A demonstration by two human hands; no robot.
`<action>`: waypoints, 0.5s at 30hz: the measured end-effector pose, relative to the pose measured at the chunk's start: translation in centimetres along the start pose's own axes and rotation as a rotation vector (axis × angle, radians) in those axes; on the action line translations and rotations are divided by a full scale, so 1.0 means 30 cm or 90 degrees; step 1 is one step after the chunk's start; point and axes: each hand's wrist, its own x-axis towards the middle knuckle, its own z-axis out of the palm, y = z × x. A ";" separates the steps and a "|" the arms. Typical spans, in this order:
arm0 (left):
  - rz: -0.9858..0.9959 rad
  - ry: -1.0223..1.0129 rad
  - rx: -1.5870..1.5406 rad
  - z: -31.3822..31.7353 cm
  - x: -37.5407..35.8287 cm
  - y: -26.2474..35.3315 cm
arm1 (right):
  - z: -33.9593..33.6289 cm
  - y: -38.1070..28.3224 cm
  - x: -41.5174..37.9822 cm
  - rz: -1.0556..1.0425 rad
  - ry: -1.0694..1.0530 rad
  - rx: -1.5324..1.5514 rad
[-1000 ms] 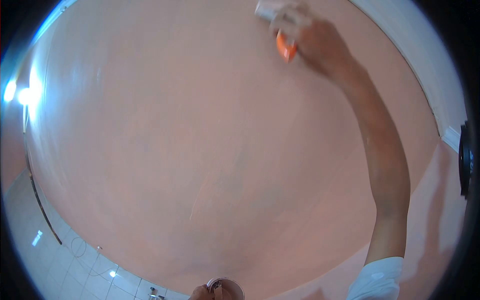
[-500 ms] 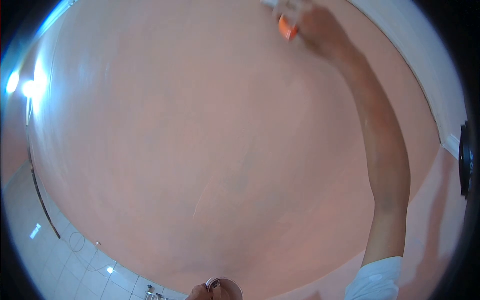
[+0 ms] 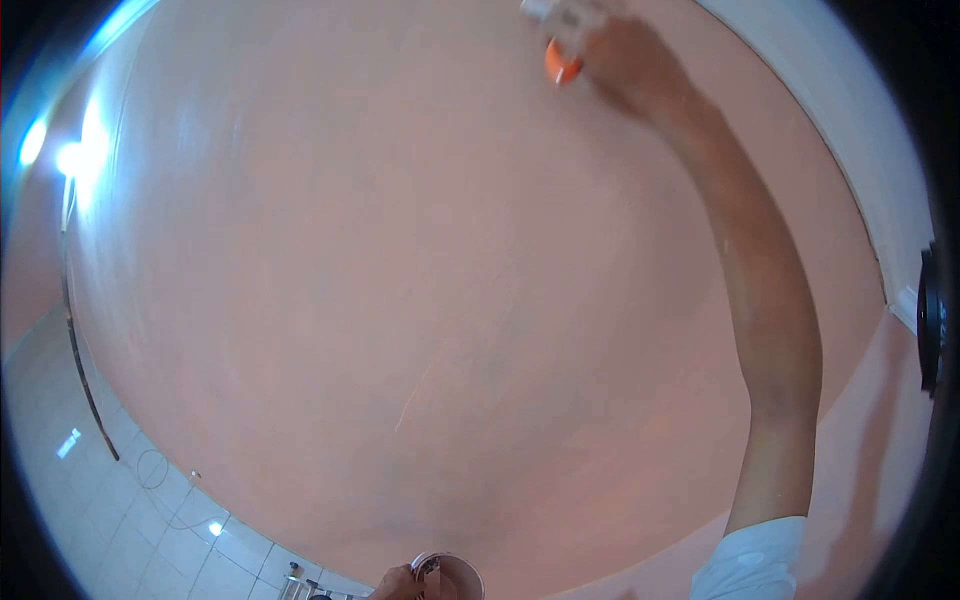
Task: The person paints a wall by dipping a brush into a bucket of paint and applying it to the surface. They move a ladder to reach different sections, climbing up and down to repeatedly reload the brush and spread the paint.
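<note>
High against the pink wall [image 3: 350, 250], my right hand [image 3: 635, 65] is closed around what looks like a paintbrush [image 3: 562, 62]. Its rounded orange part shows below the fingers, and a pale part at the top is blurred by motion. At the bottom edge, my left hand [image 3: 398, 584] grips the rim of a round paint can [image 3: 468, 566], cut off by the frame. Something pinkish is inside the can, and a small brownish piece shows near the thumb.
A bright lamp [image 3: 70, 158] is at the left, above a thin dark pole [image 3: 85, 380]. Below it lies a tiled floor [image 3: 200, 560] with a loose thin wire [image 3: 150, 485] and metal items [image 3: 295, 585]. White ceiling trim [image 3: 800, 80] borders the wall at upper right.
My right hand has shifted slightly left along the wall with the paintbrush. My left hand still grips the can, and the view has tilted a little.
</note>
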 end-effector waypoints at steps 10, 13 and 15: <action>-0.002 -0.010 0.032 0.017 0.012 -0.013 | -0.174 -0.003 0.031 -0.078 0.174 0.272; -0.028 -0.048 -0.037 -0.006 -0.007 0.008 | -0.258 0.036 0.085 0.138 -0.041 0.298; 0.002 -0.018 -0.022 0.006 0.001 -0.016 | -0.085 0.011 -0.019 0.062 -0.055 0.151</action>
